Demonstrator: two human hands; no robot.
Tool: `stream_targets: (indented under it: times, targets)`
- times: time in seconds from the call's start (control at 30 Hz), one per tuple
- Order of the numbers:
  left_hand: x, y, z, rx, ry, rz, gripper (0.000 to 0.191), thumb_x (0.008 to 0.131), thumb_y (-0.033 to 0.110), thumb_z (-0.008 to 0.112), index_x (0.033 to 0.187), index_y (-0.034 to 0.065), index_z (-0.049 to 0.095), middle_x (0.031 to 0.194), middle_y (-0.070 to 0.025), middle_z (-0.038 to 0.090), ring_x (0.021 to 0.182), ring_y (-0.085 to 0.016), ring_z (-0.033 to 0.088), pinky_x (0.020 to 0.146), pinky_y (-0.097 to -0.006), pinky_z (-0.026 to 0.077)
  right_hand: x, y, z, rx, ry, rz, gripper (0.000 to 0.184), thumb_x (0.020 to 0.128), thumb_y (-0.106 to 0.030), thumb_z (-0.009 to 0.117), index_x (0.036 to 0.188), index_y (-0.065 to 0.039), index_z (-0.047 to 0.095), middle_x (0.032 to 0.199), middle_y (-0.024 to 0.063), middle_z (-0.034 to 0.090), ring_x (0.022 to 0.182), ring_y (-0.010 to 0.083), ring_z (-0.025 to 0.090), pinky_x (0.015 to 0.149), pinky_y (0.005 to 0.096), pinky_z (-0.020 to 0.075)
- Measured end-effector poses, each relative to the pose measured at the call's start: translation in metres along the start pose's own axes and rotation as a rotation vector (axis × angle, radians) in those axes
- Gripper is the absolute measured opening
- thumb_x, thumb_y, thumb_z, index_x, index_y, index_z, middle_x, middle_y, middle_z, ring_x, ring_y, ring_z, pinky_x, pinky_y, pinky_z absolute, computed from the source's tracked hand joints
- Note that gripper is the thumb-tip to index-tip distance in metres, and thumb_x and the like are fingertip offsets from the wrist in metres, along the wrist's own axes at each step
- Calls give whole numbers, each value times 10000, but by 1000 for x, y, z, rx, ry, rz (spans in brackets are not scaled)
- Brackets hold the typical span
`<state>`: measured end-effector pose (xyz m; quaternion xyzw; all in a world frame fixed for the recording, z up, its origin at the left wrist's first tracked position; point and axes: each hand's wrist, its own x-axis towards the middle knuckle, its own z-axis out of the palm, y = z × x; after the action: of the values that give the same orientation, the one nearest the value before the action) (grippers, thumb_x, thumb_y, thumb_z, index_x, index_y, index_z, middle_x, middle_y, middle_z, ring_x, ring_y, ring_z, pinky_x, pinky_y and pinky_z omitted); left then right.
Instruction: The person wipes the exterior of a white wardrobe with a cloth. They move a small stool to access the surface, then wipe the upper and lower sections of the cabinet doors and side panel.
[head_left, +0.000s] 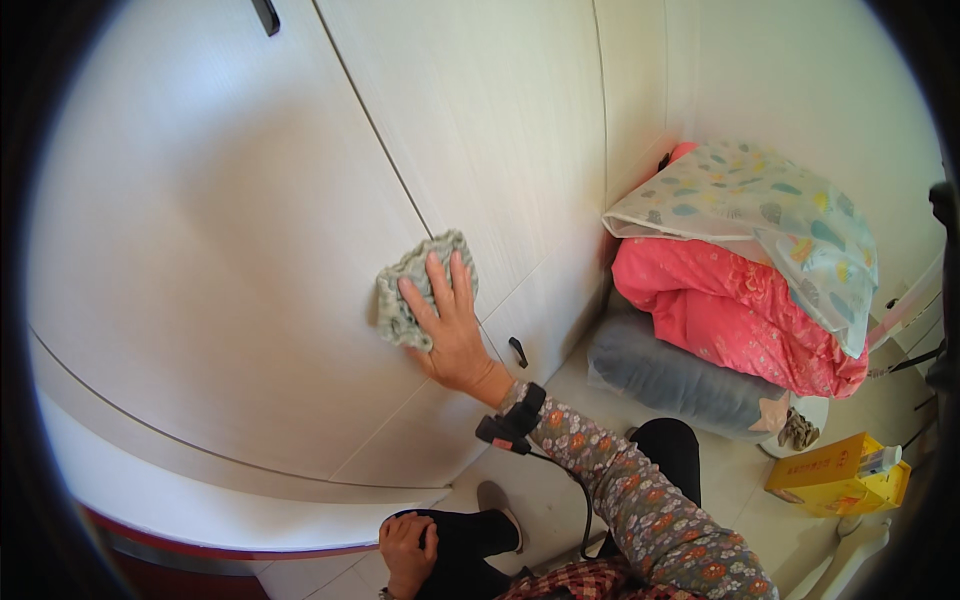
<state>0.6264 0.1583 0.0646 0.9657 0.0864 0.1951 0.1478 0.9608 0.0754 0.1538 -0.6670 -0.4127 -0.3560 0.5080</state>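
My right hand (448, 322), fingers spread, presses a crumpled grey-green cloth (397, 300) flat against a pale wood-grain cabinet door (285, 262). The cloth lies near the dark gap between this door and the neighbouring door (495, 135). A black strap with a small device and cable (517, 424) is around my right wrist, over a floral sleeve (645, 495). My left hand (409, 551) rests on my knee in black trousers (465, 559), its fingers loosely bent and nothing seen in it. Below my right hand is a small black door handle (517, 352).
At right, a pink quilt (712, 307) under a leaf-patterned plastic cover (757, 195) sits on a grey bundle in clear wrapping (675, 375). A yellow box (825, 476) with a white-capped bottle (881, 459) stands on the tiled floor. A red-edged white ledge (225, 525) curves at lower left.
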Motion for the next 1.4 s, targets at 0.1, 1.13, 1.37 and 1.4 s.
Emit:
stream_targets:
  times: [0.1, 1.13, 1.37, 1.4]
  targets:
    - [-1, 0, -3, 12, 18, 4, 74, 823, 145, 711, 873, 90, 701, 887, -71, 707, 959, -253, 663, 924, -411, 436, 31, 9, -13, 16, 43, -2, 787, 806, -220, 753, 1508, -110, 416, 1634, 225, 159, 1481, 514, 111, 1186, 616, 144]
    - [-3, -6, -5, 23, 38, 32, 91, 829, 166, 716, 860, 82, 707, 901, -82, 713, 948, -252, 669, 918, -416, 439, -34, 29, -17, -89, -133, -10, 828, 788, -151, 759, 1518, -91, 374, 1617, 253, 175, 1470, 522, 144, 1174, 608, 203]
    - [-4, -4, -6, 4, 37, 28, 89, 833, 168, 712, 862, 84, 705, 900, -79, 712, 949, -249, 669, 921, -414, 436, -91, 34, -10, -87, -185, 84, 804, 794, -139, 745, 1508, -63, 382, 1610, 271, 183, 1468, 529, 150, 1182, 571, 216]
    - [-4, -4, -6, 0, 40, 25, 88, 834, 168, 711, 861, 85, 705, 896, -78, 712, 948, -249, 669, 921, -414, 435, -82, 34, -10, -72, -123, 55, 813, 795, -158, 762, 1510, -75, 383, 1615, 257, 182, 1470, 519, 152, 1183, 575, 211]
